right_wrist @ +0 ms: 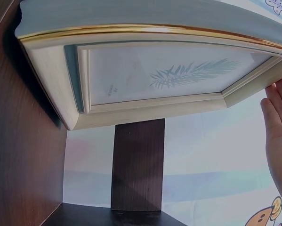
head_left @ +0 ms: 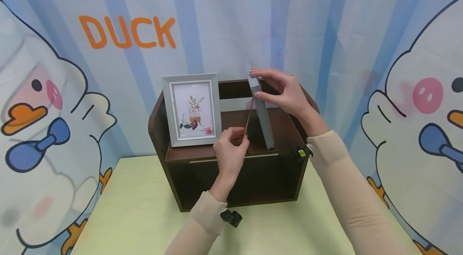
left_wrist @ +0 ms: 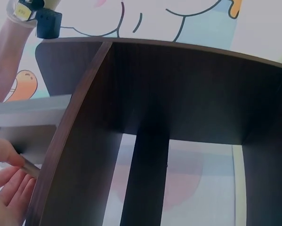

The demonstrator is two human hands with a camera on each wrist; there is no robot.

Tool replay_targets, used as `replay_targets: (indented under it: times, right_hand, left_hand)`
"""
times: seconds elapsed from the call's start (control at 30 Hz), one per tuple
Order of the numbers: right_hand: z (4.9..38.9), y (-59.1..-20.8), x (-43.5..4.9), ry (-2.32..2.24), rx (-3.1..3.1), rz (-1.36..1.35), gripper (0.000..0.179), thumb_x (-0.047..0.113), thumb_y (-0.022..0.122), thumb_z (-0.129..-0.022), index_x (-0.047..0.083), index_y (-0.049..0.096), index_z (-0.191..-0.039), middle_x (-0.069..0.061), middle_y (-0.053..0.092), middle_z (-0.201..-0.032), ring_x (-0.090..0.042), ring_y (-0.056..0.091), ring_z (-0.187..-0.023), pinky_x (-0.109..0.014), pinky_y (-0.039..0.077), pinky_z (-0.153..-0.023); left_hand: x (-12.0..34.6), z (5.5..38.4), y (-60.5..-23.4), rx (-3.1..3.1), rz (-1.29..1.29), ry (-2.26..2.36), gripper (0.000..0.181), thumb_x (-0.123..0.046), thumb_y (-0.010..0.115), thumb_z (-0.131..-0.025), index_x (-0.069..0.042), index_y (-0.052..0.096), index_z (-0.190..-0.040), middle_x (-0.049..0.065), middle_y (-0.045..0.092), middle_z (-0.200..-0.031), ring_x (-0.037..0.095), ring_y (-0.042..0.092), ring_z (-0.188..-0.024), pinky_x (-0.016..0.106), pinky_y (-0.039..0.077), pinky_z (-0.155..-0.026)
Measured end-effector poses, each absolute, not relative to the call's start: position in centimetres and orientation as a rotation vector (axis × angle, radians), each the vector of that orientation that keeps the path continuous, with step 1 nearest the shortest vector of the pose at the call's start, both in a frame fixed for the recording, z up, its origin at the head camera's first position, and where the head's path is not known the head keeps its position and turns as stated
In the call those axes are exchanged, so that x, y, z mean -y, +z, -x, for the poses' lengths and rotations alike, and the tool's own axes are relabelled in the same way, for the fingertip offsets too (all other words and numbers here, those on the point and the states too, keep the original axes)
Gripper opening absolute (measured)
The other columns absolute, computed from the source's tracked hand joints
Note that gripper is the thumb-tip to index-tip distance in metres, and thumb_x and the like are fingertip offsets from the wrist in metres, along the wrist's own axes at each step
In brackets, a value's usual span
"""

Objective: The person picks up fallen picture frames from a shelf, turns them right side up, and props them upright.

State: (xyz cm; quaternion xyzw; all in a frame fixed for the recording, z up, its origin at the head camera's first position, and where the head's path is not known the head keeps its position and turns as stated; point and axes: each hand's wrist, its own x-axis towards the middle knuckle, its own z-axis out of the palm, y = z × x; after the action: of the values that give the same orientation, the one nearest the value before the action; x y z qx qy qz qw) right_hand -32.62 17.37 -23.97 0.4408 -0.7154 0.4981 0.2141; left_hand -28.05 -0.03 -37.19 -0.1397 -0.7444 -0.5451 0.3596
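Observation:
On the top shelf of a dark brown wooden shelf unit (head_left: 231,154), a picture frame (head_left: 264,122) stands turned nearly edge-on. My right hand (head_left: 285,92) holds it near its upper end, thumb and fingers at the edge. In the right wrist view its front shows a pale leaf print (right_wrist: 192,75) and a gold line along the border. A thin stand leg (head_left: 248,116) sticks out from its back, on the left. My left hand (head_left: 231,152) pinches the lower end of this leg between thumb and fingers; the left wrist view shows the leg (left_wrist: 30,167) partly covered by them.
A second picture frame (head_left: 166,110), pale grey with a potted-flower print, stands on the left of the same shelf. Below is a lower compartment (head_left: 267,180). The unit stands on a pale yellow-green table (head_left: 134,198) before a duck-print curtain (head_left: 224,18).

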Motion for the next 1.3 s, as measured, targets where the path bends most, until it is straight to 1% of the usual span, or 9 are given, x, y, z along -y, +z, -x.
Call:
replay_targets:
  times: [0.13,0.33,0.4,0.63,0.93,1.3]
  right_hand:
    - [32.3,-23.8,-17.0,1.380,1.997,-1.228,0.049,-0.008,0.068,-0.080,-0.001,0.057,-0.127,-0.016,0.054,-0.135,-0.021,0.046,-0.131,-0.038,0.035,-0.111]
    - [30.9,-22.9,-16.3,1.384,2.002,-1.240,0.046,-0.010,0.067,-0.080,-0.010,0.055,-0.125,-0.025,0.053,-0.133,-0.030,0.046,-0.130,-0.046,0.034,-0.110]
    - [30.6,-22.8,-16.1,1.371,2.005,-1.242,0.046,-0.010,0.067,-0.080,-0.011,0.055,-0.124,-0.026,0.053,-0.132,-0.031,0.046,-0.130,-0.046,0.034,-0.110]
    - [30.5,-22.8,-15.6,1.332,2.011,-1.250,0.045,-0.010,0.067,-0.080,-0.010,0.056,-0.124,-0.025,0.053,-0.132,-0.031,0.046,-0.130,-0.033,0.036,-0.110]
    - [30.7,-22.9,-15.2,1.317,2.008,-1.262,0.046,-0.009,0.068,-0.080,-0.009,0.056,-0.124,-0.024,0.053,-0.133,-0.032,0.046,-0.130,-0.033,0.036,-0.110]
    - [30.5,-22.9,-14.7,1.280,2.021,-1.256,0.045,-0.007,0.068,-0.080,-0.008,0.057,-0.124,-0.023,0.054,-0.133,-0.031,0.048,-0.128,-0.032,0.037,-0.110]
  left_hand:
    - [0.8,28.2,-37.1,1.912,0.332,-1.394,0.012,-0.005,0.071,-0.080,-0.008,0.072,-0.091,0.004,0.071,-0.086,0.014,0.068,-0.074,0.030,0.057,-0.066]
    - [1.8,28.4,-36.9,1.895,0.328,-1.387,0.011,-0.004,0.071,-0.080,-0.005,0.072,-0.091,0.006,0.072,-0.085,0.015,0.068,-0.073,0.031,0.057,-0.067]
    - [1.9,28.4,-36.9,1.895,0.327,-1.381,0.011,-0.004,0.072,-0.079,-0.005,0.072,-0.091,0.006,0.072,-0.085,0.015,0.068,-0.072,0.031,0.057,-0.067]
    - [2.5,28.5,-37.0,1.905,0.307,-1.363,0.012,-0.003,0.073,-0.079,-0.007,0.072,-0.090,0.005,0.072,-0.084,0.014,0.068,-0.072,0.031,0.057,-0.066]
    - [3.1,28.6,-36.9,1.900,0.311,-1.368,0.012,-0.003,0.073,-0.078,-0.006,0.072,-0.090,0.006,0.072,-0.084,0.015,0.068,-0.071,0.032,0.057,-0.065]
    - [3.4,28.5,-37.1,1.919,0.317,-1.358,0.010,-0.005,0.074,-0.079,-0.006,0.073,-0.089,0.006,0.072,-0.084,0.015,0.068,-0.071,0.032,0.057,-0.064]
